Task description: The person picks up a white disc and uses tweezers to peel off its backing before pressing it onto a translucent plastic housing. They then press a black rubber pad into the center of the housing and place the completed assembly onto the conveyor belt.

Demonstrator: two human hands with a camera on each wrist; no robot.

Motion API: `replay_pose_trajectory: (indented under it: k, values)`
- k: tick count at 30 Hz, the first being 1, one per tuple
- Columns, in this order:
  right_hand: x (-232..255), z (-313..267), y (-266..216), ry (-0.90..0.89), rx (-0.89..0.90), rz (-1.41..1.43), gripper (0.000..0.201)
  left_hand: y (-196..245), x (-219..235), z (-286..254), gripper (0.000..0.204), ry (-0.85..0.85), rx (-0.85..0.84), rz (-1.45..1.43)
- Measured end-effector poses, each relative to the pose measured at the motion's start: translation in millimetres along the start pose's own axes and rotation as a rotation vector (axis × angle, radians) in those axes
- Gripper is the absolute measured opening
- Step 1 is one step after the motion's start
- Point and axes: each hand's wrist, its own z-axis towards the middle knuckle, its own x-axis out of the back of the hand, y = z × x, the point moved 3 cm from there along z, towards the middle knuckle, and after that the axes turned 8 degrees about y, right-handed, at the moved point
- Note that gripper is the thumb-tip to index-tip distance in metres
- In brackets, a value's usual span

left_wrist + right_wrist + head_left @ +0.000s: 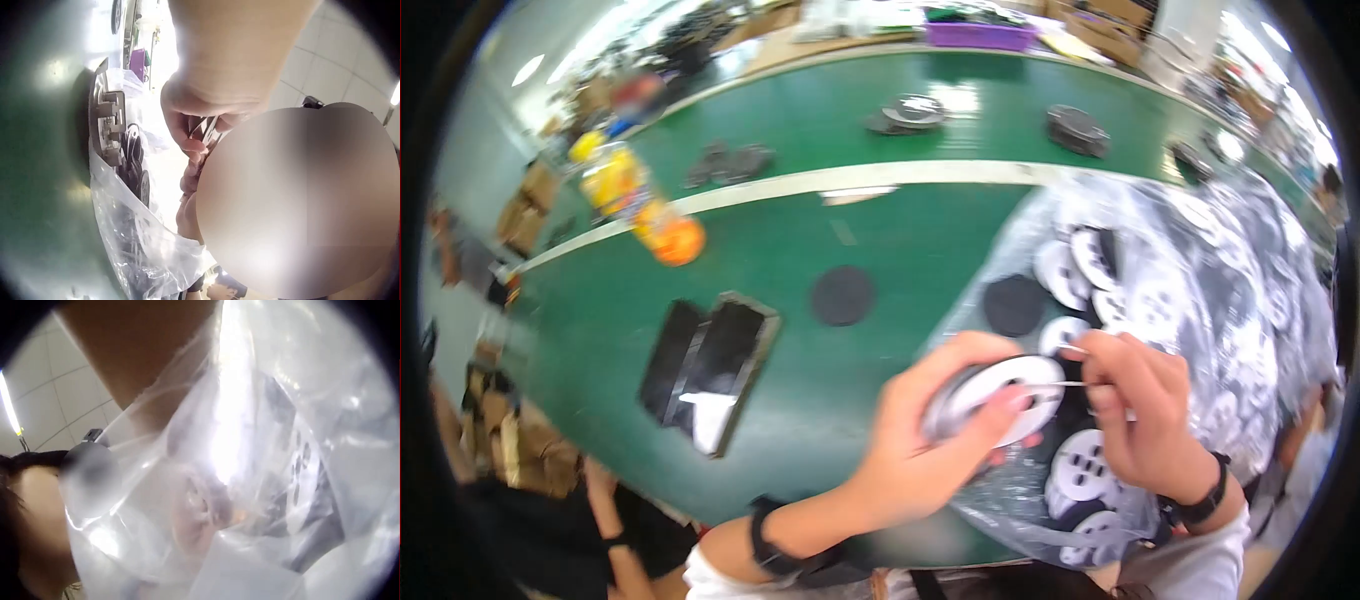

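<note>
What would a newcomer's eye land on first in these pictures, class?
First, the two hands low in the middle: the left hand grips a white reel while the right hand pinches a thin strand at it. Next, the clear plastic bag of reels on the right of the green table.

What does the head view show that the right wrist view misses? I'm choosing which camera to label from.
Only the head view shows the left hand gripping a white spool, the right hand pinching a thin wire at it, the green table and a black tray. Only the right wrist view shows ceiling tiles. Both show the clear plastic bag of spools.
</note>
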Motion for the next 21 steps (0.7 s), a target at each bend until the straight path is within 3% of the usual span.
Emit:
replay_pose_trajectory:
  k: [4,7,10,12,16,19,21]
  values:
    - [12.2,-0.6,-6.9,0.066,0.199,-0.151,0.029,6.4,-9.4,-6.4,0.023,-0.053,0.011,-0.003]
    - [15.1,-2.3,-9.4,0.005,0.211,-0.18,0.018,7.8,-10.5,-8.1,0.022,-0.081,-0.006,0.054]
    - [16.1,-3.2,-9.3,-0.002,0.222,-0.193,0.019,10.0,-12.1,-9.1,0.02,-0.122,-0.047,0.116]
    - [15.1,-3.5,-7.8,-0.008,0.207,-0.198,0.019,9.9,-13.3,-12.8,0.018,-0.01,-0.077,0.161]
    - [15.7,-3.1,-11.1,-0.02,0.197,-0.236,0.019,11.1,-14.0,-13.9,0.017,-0.063,-0.111,0.211]
    - [16.6,-2.0,-14.4,-0.028,0.199,-0.255,0.019,9.6,-11.4,-11.8,0.018,0.017,-0.083,0.21]
    - [15.9,-2.4,-13.7,-0.024,0.185,-0.24,0.019,10.7,-8.6,-4.1,0.013,-0.115,-0.364,0.161]
